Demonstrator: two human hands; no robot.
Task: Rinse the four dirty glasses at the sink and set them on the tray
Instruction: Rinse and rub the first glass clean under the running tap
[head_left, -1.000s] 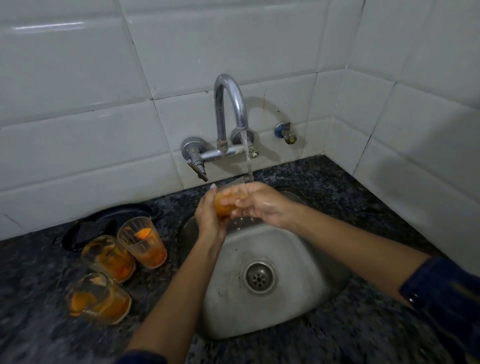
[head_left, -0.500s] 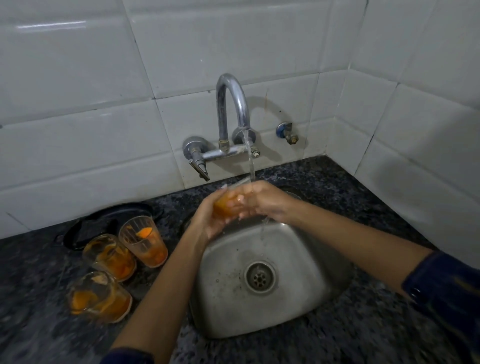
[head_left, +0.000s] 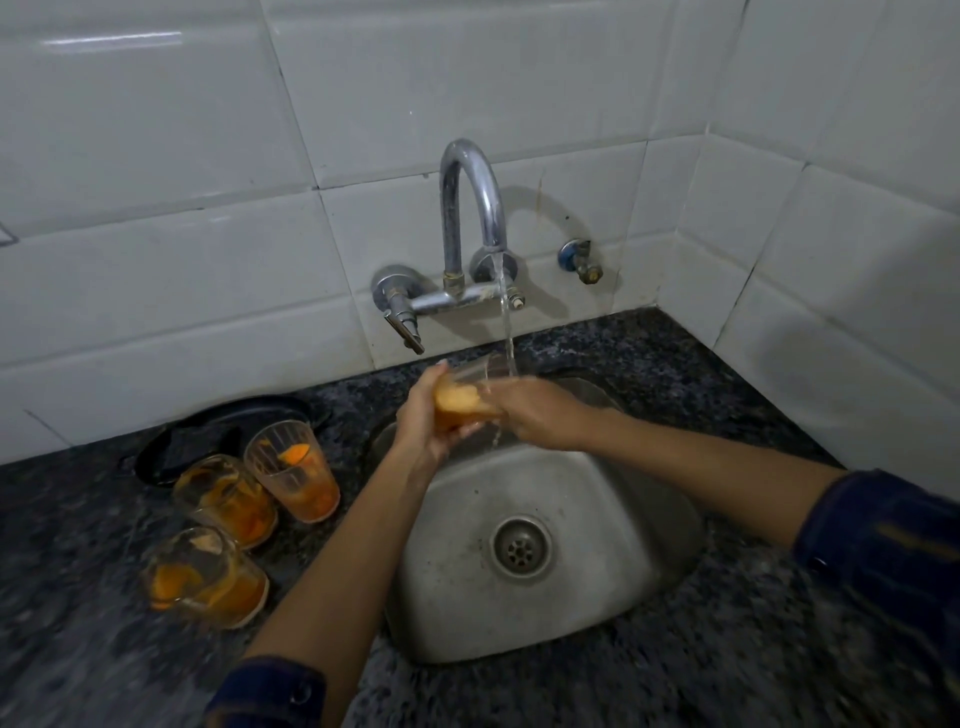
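Left of the sink (head_left: 597, 613), three glasses (head_left: 293, 470) stand bunched on the counter (head_left: 675, 686), touching or nearly so, directly in front of the tray (head_left: 171, 441). A hand reaching the tray from the front meets them first; its left end lies open. Over the basin, both forearms cross (left (head_left: 343, 561), right (head_left: 691, 467)), blocking its near-left and right sides. The tap (head_left: 470, 208) arches above the back rim, its stream falling there. The counter right of the sink is bare up to the corner walls.
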